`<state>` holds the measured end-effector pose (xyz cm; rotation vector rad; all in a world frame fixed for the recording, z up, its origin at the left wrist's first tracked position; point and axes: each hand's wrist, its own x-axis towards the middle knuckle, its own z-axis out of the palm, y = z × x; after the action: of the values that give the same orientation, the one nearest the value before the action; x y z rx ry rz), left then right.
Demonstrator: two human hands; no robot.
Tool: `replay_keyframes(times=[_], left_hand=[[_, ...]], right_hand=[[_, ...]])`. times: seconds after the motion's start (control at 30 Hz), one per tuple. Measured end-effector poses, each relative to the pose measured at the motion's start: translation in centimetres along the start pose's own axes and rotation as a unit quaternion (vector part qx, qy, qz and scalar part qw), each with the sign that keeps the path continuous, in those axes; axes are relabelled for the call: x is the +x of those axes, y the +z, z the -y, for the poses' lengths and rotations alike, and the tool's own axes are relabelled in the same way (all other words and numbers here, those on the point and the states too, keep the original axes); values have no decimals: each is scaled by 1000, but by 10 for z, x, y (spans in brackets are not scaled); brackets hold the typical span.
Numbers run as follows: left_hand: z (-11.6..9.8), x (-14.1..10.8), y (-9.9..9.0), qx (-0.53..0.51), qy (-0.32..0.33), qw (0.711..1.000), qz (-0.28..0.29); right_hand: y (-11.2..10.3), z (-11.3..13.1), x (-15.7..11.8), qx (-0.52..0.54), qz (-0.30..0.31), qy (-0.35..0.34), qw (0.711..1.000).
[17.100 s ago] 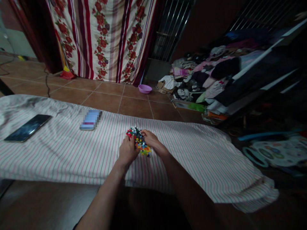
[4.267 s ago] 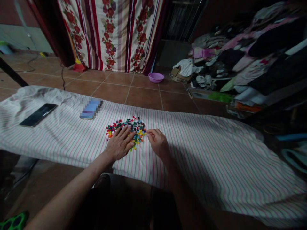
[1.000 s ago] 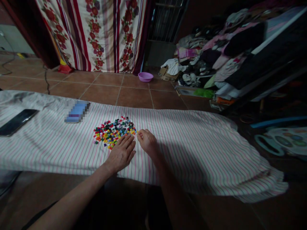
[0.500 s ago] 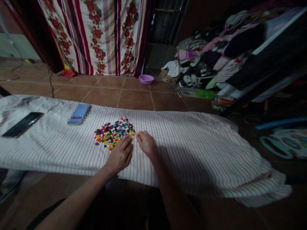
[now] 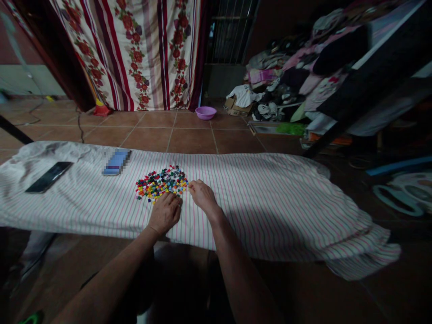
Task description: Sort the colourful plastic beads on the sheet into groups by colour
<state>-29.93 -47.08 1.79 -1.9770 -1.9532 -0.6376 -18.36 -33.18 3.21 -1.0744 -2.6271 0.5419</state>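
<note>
Beyond the striped cloth [image 5: 256, 202], a flowered curtain [image 5: 153, 54] hangs down to the tiled floor [image 5: 189, 140], with a purple basin [image 5: 205, 113] just right of its foot. Farther right, a cardboard box [image 5: 236, 108] and a heap of clothes [image 5: 293, 83] fill the far corner, and a dark bar [image 5: 354, 119] slants across in front of part of the heap. On the left part of the cloth lie a dark phone [image 5: 49, 177] and, nearer the middle, a blue-screened phone [image 5: 116, 162], partly blurred; both are apart from the hands. Small coloured pieces [image 5: 162, 182] lie in a loose patch, right of the phones. The left hand [image 5: 165, 211] is at the near right edge of this patch, its back hiding some of it, fingers bent downward; whether it grips anything cannot be told. The right hand [image 5: 189, 185] is just beside the patch's right edge, thumb and forefinger drawn together at the tips; any piece between them is too small to make out.
</note>
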Motion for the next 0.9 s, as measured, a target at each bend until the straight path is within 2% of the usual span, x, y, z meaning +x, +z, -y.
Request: replay_keyframes(times=[0.27, 0.4, 0.57, 0.7, 0.9], left_hand=[[1, 1, 3, -41, -25, 999, -22], [-2, 7, 4, -49, -52, 996, -49], [-14, 11, 3, -47, 4, 998, -39], [-21, 7, 1, -51, 30, 998, -23], [-17, 1, 3, -54, 49, 997, -16]], right_hand=[[10, -11, 0, 24, -28, -29, 999], [10, -19, -4, 69, -39, -67, 995], [-14, -34, -19, 120, -68, -47, 989], [-36, -49, -42, 134, -78, -19, 988], [-48, -67, -69, 98, -57, -18, 993]])
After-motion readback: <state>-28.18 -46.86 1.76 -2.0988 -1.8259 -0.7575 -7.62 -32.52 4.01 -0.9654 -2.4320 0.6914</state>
